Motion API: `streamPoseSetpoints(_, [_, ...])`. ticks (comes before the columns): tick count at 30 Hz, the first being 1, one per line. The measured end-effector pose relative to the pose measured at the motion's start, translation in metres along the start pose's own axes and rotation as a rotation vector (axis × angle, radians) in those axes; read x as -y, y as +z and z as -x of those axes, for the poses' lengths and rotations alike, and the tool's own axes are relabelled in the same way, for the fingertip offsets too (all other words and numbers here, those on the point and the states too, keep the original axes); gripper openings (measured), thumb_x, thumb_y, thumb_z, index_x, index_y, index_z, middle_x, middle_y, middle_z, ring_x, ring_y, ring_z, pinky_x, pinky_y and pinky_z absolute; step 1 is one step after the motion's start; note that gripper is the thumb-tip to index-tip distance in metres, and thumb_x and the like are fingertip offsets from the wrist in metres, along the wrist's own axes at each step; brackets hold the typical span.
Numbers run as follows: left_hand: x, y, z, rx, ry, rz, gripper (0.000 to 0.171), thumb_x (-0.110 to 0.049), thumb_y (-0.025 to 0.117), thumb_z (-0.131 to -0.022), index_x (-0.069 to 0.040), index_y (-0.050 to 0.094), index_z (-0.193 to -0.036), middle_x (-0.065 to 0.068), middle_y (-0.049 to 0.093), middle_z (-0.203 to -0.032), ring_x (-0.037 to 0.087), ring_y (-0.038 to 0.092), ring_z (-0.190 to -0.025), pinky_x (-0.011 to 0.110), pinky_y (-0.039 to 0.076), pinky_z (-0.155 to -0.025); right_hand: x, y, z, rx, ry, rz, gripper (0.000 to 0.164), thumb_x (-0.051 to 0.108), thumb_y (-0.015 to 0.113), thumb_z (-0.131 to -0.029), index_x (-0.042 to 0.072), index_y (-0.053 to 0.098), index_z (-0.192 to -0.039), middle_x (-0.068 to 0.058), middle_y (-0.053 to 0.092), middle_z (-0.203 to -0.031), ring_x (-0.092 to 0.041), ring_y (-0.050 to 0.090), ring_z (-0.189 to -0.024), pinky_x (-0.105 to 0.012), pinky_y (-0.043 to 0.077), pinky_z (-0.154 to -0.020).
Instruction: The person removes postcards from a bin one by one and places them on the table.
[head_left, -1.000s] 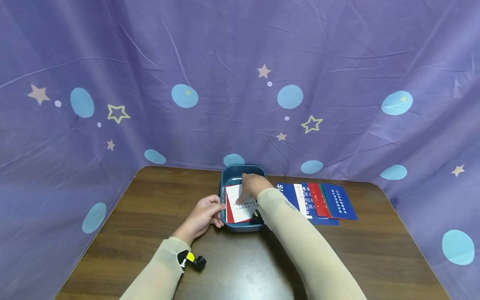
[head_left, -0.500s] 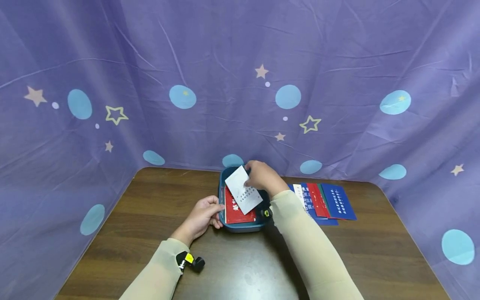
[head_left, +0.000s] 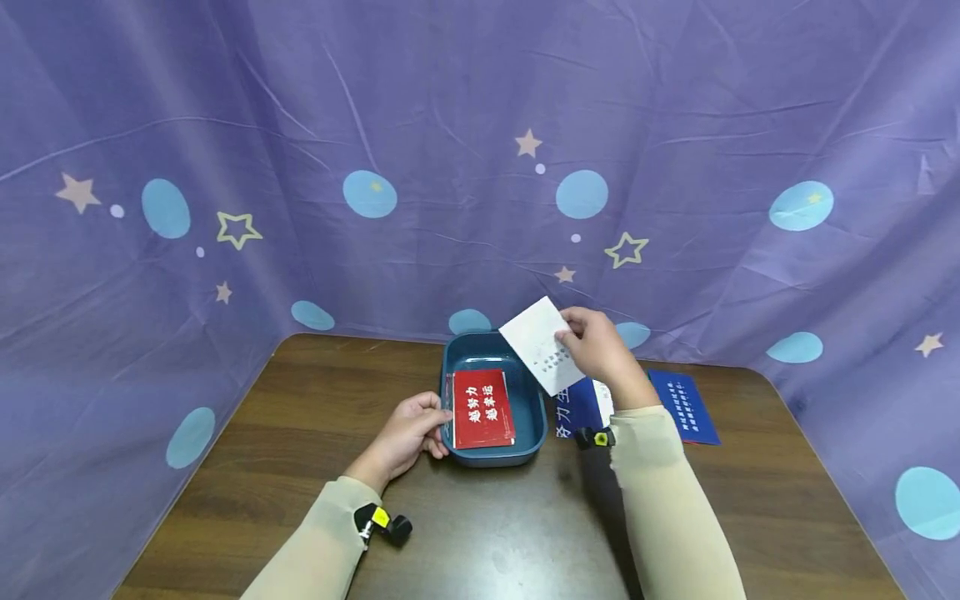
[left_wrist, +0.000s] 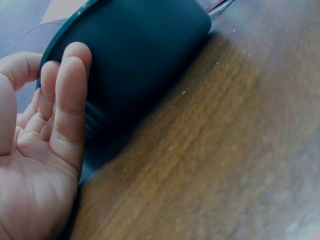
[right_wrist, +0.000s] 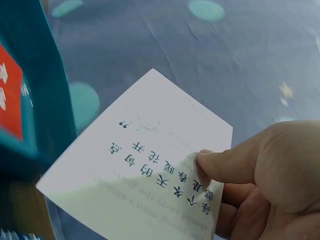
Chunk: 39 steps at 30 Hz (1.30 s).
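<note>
My right hand [head_left: 597, 343] pinches a white card [head_left: 542, 346] printed with dark characters, thumb on its face and fingers behind. The card is tilted, in the air over the right side of a dark teal plastic bin [head_left: 534, 437]. In the right wrist view the card's [right_wrist: 135, 165] lettering shows close up. My left hand [head_left: 405, 429] holds the bin's left wall, its thumb over the rim and its fingers [left_wrist: 70, 95] against the outside. Inside the bin lies a red card [head_left: 487, 421] with white characters, on top of other cards whose edges peek out.
Right of the bin, blue card [head_left: 573, 408] and other cards lie overlapped on the wooden table [head_left: 315, 392], partly hidden by my right forearm. Another blue card [head_left: 682, 408] is at the far right of that row. A purple curtain [head_left: 450, 125] stands behind the table.
My right hand has lifted the white card out of the bin and carried it up and to the right, uncovering the red card. My left hand stays at the bin's rim.
</note>
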<state>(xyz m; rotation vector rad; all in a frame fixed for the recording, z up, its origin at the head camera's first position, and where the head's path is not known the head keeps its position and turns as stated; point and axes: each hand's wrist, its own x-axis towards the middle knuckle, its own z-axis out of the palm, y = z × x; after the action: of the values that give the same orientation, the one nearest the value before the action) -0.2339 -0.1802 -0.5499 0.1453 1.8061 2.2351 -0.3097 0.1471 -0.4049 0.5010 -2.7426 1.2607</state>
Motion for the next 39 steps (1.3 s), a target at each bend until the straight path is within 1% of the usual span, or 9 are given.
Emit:
streamPoseSetpoints(2, [0.000, 0.000, 0.000, 0.003, -0.004, 0.001, 0.017, -0.005, 0.063, -0.104, 0.003, 0.050, -0.096, 0.007, 0.065, -0.061, 0.017, 0.069, -0.048, 0.026, 0.059, -0.044, -0.008, -0.012, 0.005, -0.034, 0.024, -0.018, 0.029, 0.009, 0.064, -0.107, 0.000, 0.068, -0.134, -0.025, 0.080, -0.110, -0.033, 0.078, -0.085, -0.048, 0.064, -0.074])
streamPoseSetpoints(6, [0.000, 0.000, 0.001, 0.003, 0.003, 0.003, 0.015, -0.005, 0.063, -0.103, 0.001, 0.052, -0.095, 0.006, 0.066, -0.060, 0.017, 0.069, -0.048, 0.026, 0.059, -0.043, -0.021, -0.030, 0.012, -0.107, 0.071, 0.003, 0.031, 0.008, 0.068, -0.104, -0.001, 0.069, -0.134, -0.026, 0.080, -0.113, -0.035, 0.077, -0.092, -0.047, 0.063, -0.076])
streamPoseSetpoints(13, [0.001, -0.004, 0.003, -0.016, 0.024, 0.014, 0.015, -0.004, 0.063, -0.104, -0.003, 0.051, -0.093, 0.004, 0.066, -0.059, 0.015, 0.069, -0.048, 0.025, 0.059, -0.043, -0.035, -0.053, 0.017, -0.145, 0.121, 0.059, 0.038, 0.009, 0.069, -0.102, 0.002, 0.066, -0.139, -0.025, 0.079, -0.112, -0.036, 0.074, -0.096, -0.047, 0.062, -0.077])
streamPoseSetpoints(17, [0.001, -0.005, 0.004, -0.005, 0.017, 0.008, 0.015, -0.005, 0.062, -0.104, -0.002, 0.051, -0.095, 0.005, 0.066, -0.060, 0.016, 0.069, -0.048, 0.026, 0.059, -0.043, -0.051, -0.072, 0.026, -0.166, 0.204, 0.066, 0.052, 0.005, 0.064, -0.101, 0.005, 0.056, -0.152, -0.028, 0.075, -0.119, -0.039, 0.072, -0.097, -0.047, 0.060, -0.076])
streamPoseSetpoints(21, [0.000, -0.005, 0.004, -0.007, 0.023, 0.006, 0.015, -0.005, 0.062, -0.104, -0.001, 0.051, -0.096, 0.005, 0.066, -0.060, 0.016, 0.069, -0.048, 0.026, 0.059, -0.043, -0.074, -0.092, 0.034, -0.210, 0.308, 0.074, 0.066, 0.001, 0.057, -0.095, 0.008, 0.047, -0.160, -0.029, 0.069, -0.122, -0.041, 0.067, -0.098, -0.047, 0.058, -0.075])
streamPoseSetpoints(25, [0.000, -0.006, 0.003, 0.009, 0.023, 0.005, 0.016, -0.005, 0.062, -0.105, 0.001, 0.050, -0.096, 0.007, 0.066, -0.061, 0.016, 0.069, -0.049, 0.026, 0.060, -0.044, -0.105, -0.107, 0.042, -0.258, 0.402, 0.111, 0.070, 0.002, 0.051, -0.090, 0.004, 0.045, -0.161, -0.032, 0.060, -0.124, -0.045, 0.061, -0.104, -0.055, 0.057, -0.081])
streamPoseSetpoints(28, [0.000, -0.006, 0.003, 0.020, 0.021, 0.003, 0.016, -0.006, 0.062, -0.105, 0.001, 0.051, -0.096, 0.006, 0.067, -0.062, 0.015, 0.069, -0.049, 0.027, 0.060, -0.044, -0.129, -0.113, 0.049, -0.260, 0.471, 0.124, 0.069, 0.004, 0.050, -0.092, -0.001, 0.042, -0.160, -0.039, 0.056, -0.133, -0.050, 0.057, -0.115, -0.066, 0.054, -0.097])
streamPoseSetpoints(31, [0.002, -0.005, 0.001, 0.021, 0.018, 0.006, 0.015, -0.005, 0.062, -0.105, 0.000, 0.051, -0.096, 0.006, 0.068, -0.061, 0.015, 0.070, -0.049, 0.027, 0.060, -0.044, -0.151, -0.114, 0.053, -0.251, 0.526, 0.122, 0.069, 0.004, 0.051, -0.092, -0.004, 0.040, -0.160, -0.043, 0.052, -0.143, -0.052, 0.055, -0.122, -0.067, 0.048, -0.108])
streamPoseSetpoints(39, [0.001, 0.001, -0.002, 0.019, 0.011, 0.005, 0.015, -0.004, 0.061, -0.105, 0.001, 0.050, -0.095, 0.005, 0.068, -0.061, 0.015, 0.069, -0.049, 0.026, 0.060, -0.044, -0.184, -0.107, 0.061, -0.218, 0.618, 0.104, 0.075, -0.006, 0.053, -0.084, -0.007, 0.041, -0.158, -0.044, 0.051, -0.147, -0.051, 0.056, -0.119, -0.065, 0.052, -0.102])
